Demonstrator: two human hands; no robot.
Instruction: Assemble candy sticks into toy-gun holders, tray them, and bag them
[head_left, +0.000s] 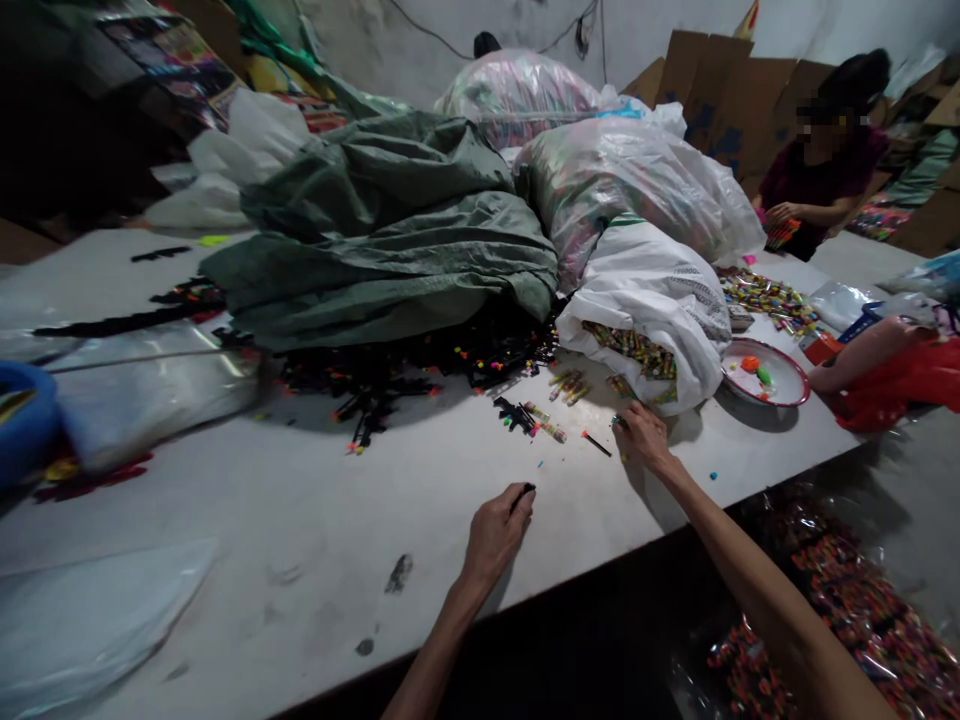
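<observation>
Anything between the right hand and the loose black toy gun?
Yes, small stuff: patterned tubes lie beside the toy gun, on the side toward the right hand, and an orange-tipped black stick lies nearer the hand. Nothing tall visible between them.

On my remote view I see a bare, ungloved left hand (496, 535), a bare, ungloved right hand (645, 437), and slim, uncovered forearms (750, 560).

Left hand (495, 532) pinches a small black piece (529, 488) over table (300, 530). Right hand (643, 436) near white sack (660, 280) mouth; can't tell what its fingertips hold. Black stick (598, 444), orange end, just left of it. Toy gun (515, 415) beyond left hand. Bowl (786, 384) right of right hand.
</observation>
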